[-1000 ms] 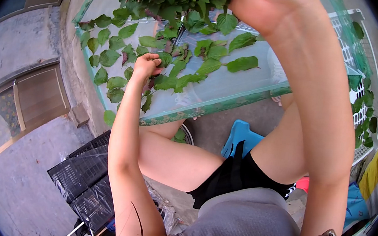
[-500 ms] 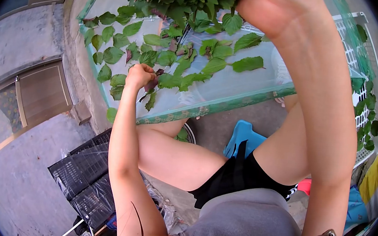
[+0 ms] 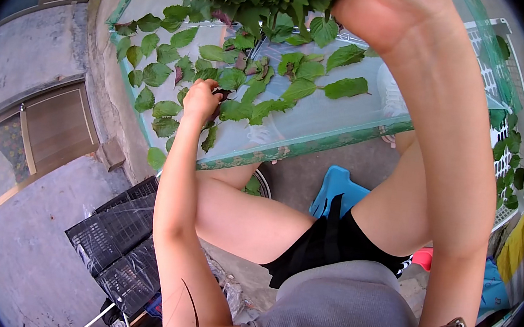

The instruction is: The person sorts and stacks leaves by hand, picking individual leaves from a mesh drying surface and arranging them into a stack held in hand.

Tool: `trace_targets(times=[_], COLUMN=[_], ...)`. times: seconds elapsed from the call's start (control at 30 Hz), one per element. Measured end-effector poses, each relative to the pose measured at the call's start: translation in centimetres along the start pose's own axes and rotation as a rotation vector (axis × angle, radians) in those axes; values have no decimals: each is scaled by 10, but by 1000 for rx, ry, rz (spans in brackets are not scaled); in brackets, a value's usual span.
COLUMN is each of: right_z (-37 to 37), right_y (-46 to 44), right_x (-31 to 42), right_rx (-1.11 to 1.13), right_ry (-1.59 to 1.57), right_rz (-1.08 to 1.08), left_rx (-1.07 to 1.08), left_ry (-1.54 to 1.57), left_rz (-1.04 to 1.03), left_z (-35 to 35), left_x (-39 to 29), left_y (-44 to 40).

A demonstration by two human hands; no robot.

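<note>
Green perilla leaves, some with purple undersides, lie scattered over a pale mesh sheet edged in green netting. Among them, toward the left, my left hand has its fingers curled together at a dark purplish leaf; the fingertips are partly hidden. At the top of the view, my right hand holds up a thick bunch of perilla leaves above the mesh. The frame's upper edge cuts off part of the bunch, and the right fingers are hidden behind it.
A white plastic crate with leaves stands at the right. Below the mesh are a blue plastic stool and a round container with leaves. Black crates under clear plastic sit at lower left, near a concrete wall.
My left hand has moved slightly up and away from me over the leaves, its fingers still curled. My right hand keeps the bunch in almost the same place.
</note>
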State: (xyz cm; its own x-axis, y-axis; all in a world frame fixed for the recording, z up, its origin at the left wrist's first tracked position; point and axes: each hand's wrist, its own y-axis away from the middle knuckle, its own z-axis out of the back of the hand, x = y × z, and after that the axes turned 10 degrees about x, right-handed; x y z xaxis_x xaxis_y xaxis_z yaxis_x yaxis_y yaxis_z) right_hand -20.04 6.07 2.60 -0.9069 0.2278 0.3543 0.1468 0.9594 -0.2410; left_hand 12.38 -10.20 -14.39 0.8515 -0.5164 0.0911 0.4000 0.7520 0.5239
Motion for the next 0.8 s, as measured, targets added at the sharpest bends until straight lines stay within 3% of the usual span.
trace_targets(times=[0.13,0.23,0.33,0.43,0.7,0.8], right_z=[1,4,7,5,6,6], right_y=[-3,-3,1,1,-2,-2], right_x=[1,2,4,5,2,2], right_rx=[-36,-42,4,-4,-7,-54], right_ry=[39,119,117,35,156,-5], right_rz=[13,57,57,5,55,-15], left_rx=[31,-21,97,91,28,66], left_ry=[-44,105,564,770,884,852], left_rz=[26,6,8,25,-18,-82], left_z=[0,4,20,23,22,23], left_x=[-4,8,15,29,45,49], left_y=[-3,-7,-5,-4,-3,0])
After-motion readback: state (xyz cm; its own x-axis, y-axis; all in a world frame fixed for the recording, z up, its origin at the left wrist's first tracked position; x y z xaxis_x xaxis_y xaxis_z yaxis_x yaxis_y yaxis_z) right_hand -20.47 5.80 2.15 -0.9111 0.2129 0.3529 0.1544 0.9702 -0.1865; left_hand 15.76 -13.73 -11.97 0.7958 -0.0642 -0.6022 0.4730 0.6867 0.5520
